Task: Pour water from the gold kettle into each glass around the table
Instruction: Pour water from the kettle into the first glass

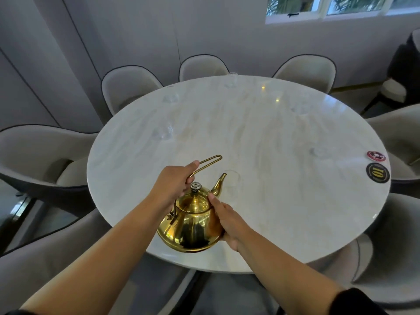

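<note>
The gold kettle (193,221) hangs above the near edge of the round marble table (261,137), its spout pointing away and to the right. My left hand (175,185) grips the wire handle. Against the kettle's right side my right hand (227,220) rests with fingers extended, one fingertip near the lid. A clear glass (233,183) stands just beyond the spout tip. Other clear glasses stand around the table: one at the right (319,152), one at the left (164,133), one at far left (170,97), one at the far edge (231,79) and one at far right (301,108).
Grey upholstered chairs (45,155) ring the table on all sides. Two round coasters, a red one (376,155) and a black one (377,172), lie near the right edge. A wall and windows stand behind.
</note>
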Tool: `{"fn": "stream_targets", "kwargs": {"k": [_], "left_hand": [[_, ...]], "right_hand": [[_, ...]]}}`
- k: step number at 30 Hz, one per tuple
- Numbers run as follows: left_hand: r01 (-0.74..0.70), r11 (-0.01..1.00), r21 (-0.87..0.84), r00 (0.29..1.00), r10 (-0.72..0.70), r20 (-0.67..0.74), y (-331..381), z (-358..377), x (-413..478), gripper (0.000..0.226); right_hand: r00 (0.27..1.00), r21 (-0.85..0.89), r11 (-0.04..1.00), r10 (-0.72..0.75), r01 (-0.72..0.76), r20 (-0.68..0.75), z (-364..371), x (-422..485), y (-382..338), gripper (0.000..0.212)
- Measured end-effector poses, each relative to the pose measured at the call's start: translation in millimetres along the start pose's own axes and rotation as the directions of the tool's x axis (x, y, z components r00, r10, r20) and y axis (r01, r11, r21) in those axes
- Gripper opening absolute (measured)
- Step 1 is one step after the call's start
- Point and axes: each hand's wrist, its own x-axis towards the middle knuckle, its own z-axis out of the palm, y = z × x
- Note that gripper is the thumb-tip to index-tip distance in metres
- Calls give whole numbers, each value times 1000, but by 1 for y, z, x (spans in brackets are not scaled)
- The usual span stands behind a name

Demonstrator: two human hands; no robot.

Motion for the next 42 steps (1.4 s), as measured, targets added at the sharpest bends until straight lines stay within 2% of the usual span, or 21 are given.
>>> {"fn": "stream_targets", "kwargs": {"k": [2, 5, 6, 9, 13, 31, 42], "left_hand": [[8, 1000, 29, 1000, -9, 21, -1, 1, 4, 53], [32, 998, 45, 999, -34, 40, 0, 4, 10, 50], [40, 998, 46, 998, -42, 48, 1, 6, 12, 49], [42, 997, 63, 997, -47, 68, 6, 8, 17, 46], [42, 995, 86, 996, -49, 81, 12, 11, 21, 41], [46, 993, 111, 991, -59, 118, 28, 17, 27, 36], [42, 992, 118, 989, -58, 135, 36, 20, 29, 36]], "right_hand": [[1000, -18, 1000, 22, -23, -9, -1, 1, 1, 103], [998, -42, 997, 62, -63, -25, -1, 3, 2, 110], [997, -48, 996, 76, -77, -28, -1, 1, 0, 105], [994, -53, 993, 102, -104, -39, -2, -1, -7, 73], [990, -32, 990, 139, -139, -20, -6, 1, -10, 58], [975, 18, 976, 218, -219, 36, -10, 0, -13, 65], [976, 20, 978, 205, -207, 70, -12, -1, -15, 73]]}}
